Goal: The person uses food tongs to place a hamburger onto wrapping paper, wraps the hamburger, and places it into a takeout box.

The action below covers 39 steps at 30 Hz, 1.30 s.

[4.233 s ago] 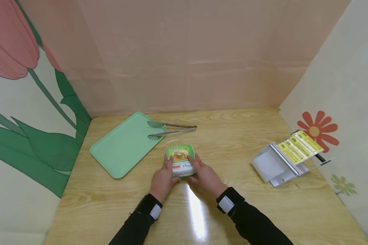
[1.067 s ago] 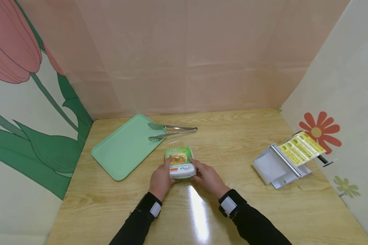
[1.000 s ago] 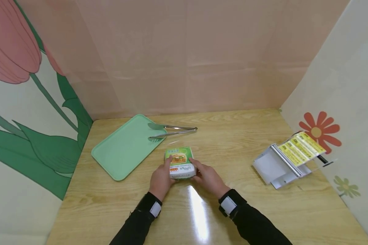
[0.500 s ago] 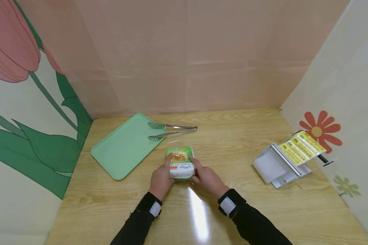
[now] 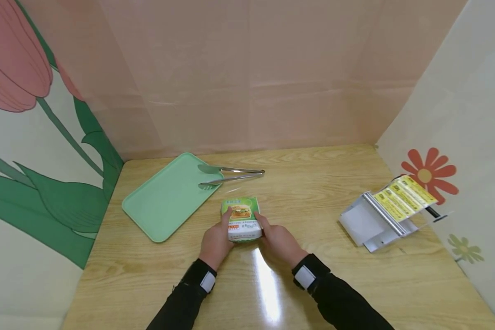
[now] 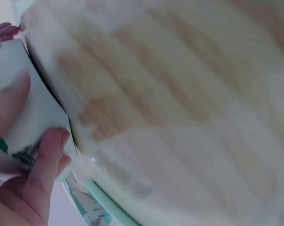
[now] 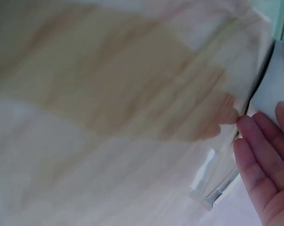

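Observation:
A small green-and-white burger box (image 5: 241,220) with a burger picture on its top is held between both hands near the middle of the wooden table. The left hand (image 5: 215,243) grips its left side, one digit lying along the top edge. On the opposite side, the right hand (image 5: 280,242) holds the box with one digit at its upper right edge. In the left wrist view, the thumb and fingers of the left hand (image 6: 27,174) bend about a white face of the box (image 6: 43,106). Extended fingers of the right hand (image 7: 264,165) lie at the box's edge in the right wrist view.
A light green tray (image 5: 165,206) lies behind and left of the hands. Metal tongs (image 5: 241,175) rest with their tips over its right edge. At the right stands a label dispenser (image 5: 375,220) with a metal roller and a strip of yellow labels (image 5: 404,198).
The box has tilted slightly in the hands since the earliest frame, and the right hand's digit has shifted from its top toward its right edge. The tray, tongs and dispenser stay put.

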Motion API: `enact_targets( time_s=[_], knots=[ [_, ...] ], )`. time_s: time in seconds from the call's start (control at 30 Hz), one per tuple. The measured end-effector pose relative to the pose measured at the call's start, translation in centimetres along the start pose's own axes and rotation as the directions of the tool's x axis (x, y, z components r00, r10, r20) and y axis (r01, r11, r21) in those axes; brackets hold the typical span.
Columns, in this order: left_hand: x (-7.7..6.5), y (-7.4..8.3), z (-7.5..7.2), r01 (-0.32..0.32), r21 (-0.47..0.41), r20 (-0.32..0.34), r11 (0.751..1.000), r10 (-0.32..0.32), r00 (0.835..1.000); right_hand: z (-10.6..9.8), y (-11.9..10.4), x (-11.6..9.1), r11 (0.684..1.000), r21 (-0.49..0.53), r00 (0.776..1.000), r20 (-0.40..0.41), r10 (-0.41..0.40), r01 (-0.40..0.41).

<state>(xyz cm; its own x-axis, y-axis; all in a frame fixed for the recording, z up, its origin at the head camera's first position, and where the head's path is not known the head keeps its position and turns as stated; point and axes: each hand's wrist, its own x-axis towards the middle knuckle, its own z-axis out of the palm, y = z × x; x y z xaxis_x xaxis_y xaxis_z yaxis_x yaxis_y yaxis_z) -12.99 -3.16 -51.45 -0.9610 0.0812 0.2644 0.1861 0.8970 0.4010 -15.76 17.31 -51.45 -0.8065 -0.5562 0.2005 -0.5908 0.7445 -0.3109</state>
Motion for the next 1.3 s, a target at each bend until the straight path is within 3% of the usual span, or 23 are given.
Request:
enact_targets(
  time_s=[0.2,0.3,0.5,0.63,0.77,0.87,0.97,1.07,1.17,1.3],
  knots=[
    [-0.1,-1.0,-0.2,-0.042,0.012,0.075,0.999,0.041,0.996,0.3,-0.1,0.1,0.988,-0.134,0.997,-0.001,-0.074,0.074],
    [-0.1,-1.2,-0.3,-0.042,0.022,0.081,0.999,0.040,0.996,0.5,-0.1,0.1,0.980,-0.178,0.995,-0.026,-0.099,0.093],
    [-0.3,-0.9,-0.4,-0.046,0.022,0.036,0.999,0.045,0.998,0.5,-0.3,0.5,0.982,-0.179,0.992,-0.097,-0.081,0.063],
    [-0.4,-0.6,-0.3,-0.031,0.016,0.029,0.999,0.030,0.999,0.2,-0.9,0.9,0.983,-0.161,0.994,-0.049,-0.095,0.086],
    [-0.3,-0.2,-0.4,0.042,-0.071,0.090,0.997,-0.036,0.995,0.2,-1.4,1.2,0.995,-0.094,0.999,0.018,-0.042,0.043],
    [-0.2,0.0,-0.8,0.154,-0.205,0.171,0.966,-0.120,0.978,0.3,-1.7,1.3,0.999,-0.027,0.999,0.041,0.027,-0.026],
    [0.0,0.1,-1.3,0.270,-0.329,0.245,0.905,-0.195,0.950,0.6,-1.8,1.4,0.997,-0.006,0.995,0.056,0.080,-0.080],
    [0.0,0.0,-1.5,0.331,-0.408,0.289,0.851,-0.224,0.931,0.9,-1.8,1.6,0.992,-0.017,0.991,0.056,0.122,-0.121],
    [0.0,-0.1,-1.4,0.331,-0.437,0.284,0.836,-0.221,0.933,1.1,-1.7,1.6,0.990,-0.033,0.990,0.032,0.135,-0.134],
    [0.0,-0.2,-0.9,0.309,-0.424,0.260,0.851,-0.212,0.942,1.2,-1.5,1.7,0.990,-0.028,0.990,0.021,0.136,-0.135]
  ],
)
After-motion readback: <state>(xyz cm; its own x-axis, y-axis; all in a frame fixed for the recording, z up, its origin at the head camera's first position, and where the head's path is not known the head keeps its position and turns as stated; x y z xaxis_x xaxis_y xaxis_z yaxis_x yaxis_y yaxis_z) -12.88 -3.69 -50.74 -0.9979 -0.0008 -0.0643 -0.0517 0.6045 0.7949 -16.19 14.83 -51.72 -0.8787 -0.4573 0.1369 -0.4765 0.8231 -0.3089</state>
